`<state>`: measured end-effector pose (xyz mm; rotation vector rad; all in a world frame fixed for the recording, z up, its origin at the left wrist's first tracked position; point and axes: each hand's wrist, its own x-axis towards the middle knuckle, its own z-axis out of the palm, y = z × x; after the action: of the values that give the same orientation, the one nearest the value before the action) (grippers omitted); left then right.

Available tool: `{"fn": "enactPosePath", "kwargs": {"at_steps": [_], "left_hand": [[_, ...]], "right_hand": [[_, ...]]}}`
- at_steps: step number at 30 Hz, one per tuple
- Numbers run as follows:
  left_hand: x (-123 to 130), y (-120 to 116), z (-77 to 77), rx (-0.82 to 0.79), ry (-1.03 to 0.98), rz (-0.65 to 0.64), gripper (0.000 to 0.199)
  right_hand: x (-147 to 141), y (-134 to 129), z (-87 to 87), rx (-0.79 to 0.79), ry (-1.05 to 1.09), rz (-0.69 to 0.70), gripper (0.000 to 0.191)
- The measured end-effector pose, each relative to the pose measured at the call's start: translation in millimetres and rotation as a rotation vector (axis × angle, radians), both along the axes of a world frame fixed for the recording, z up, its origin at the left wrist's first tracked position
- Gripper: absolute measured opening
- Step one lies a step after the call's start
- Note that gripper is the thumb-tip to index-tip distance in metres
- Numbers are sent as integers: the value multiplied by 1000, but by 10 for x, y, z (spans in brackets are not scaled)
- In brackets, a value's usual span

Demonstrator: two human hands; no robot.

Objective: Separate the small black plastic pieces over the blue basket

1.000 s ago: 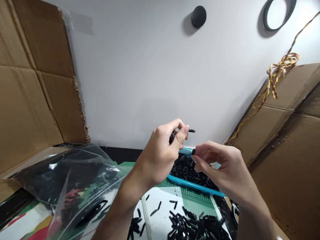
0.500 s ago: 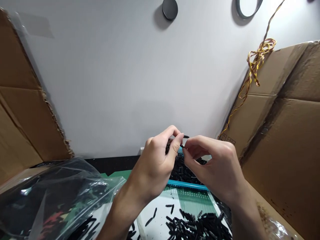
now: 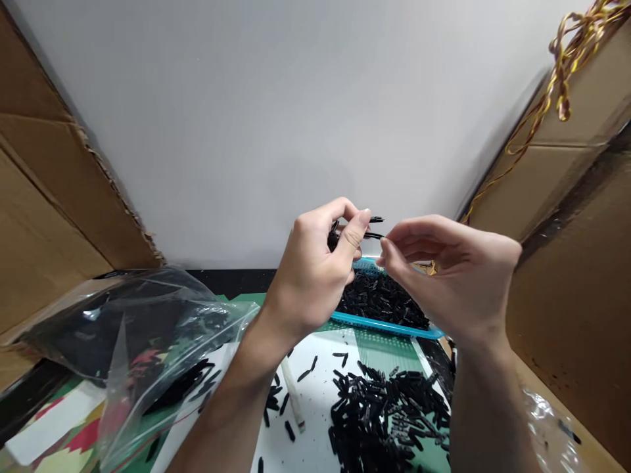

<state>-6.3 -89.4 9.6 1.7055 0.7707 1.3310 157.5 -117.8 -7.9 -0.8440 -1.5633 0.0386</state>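
Note:
My left hand [image 3: 320, 269] is closed around several slim black pieces, some of them partly hidden in the palm. Ends of these black pieces [image 3: 377, 219] stick out past the thumb and forefinger. At its right, my right hand [image 3: 448, 276] pinches the tip of one thin black piece [image 3: 374, 235] between thumb and forefinger. Behind and below both hands is a blue basket [image 3: 389, 325] full of similar black pieces. A loose pile of black pieces [image 3: 384, 407] lies nearer on a white sheet and green surface.
A clear zip bag [image 3: 142, 315] with black pieces near it lies at the left. A pale stick [image 3: 294, 394] rests on the white sheet [image 3: 315, 447]. Cardboard [image 3: 44, 171] stands left, more cardboard [image 3: 566, 289] right, with a twisted yellow-brown wire [image 3: 566, 72]. A pale wall [image 3: 296, 118] rises behind.
The view has tilted downward, showing more of the basket and pile. My right hand has moved slightly away from my left, and more of the thin black piece shows between them.

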Motion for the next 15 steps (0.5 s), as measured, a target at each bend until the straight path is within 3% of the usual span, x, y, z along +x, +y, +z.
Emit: {"fn": "enactPosePath", "kwargs": {"at_steps": [6, 15], "left_hand": [[24, 5, -7, 64, 21, 8, 28], [54, 16, -13, 160, 140, 181, 27]], "right_hand": [[-19, 6, 50, -19, 27, 6, 21], [-28, -29, 85, -42, -61, -62, 23]]}}
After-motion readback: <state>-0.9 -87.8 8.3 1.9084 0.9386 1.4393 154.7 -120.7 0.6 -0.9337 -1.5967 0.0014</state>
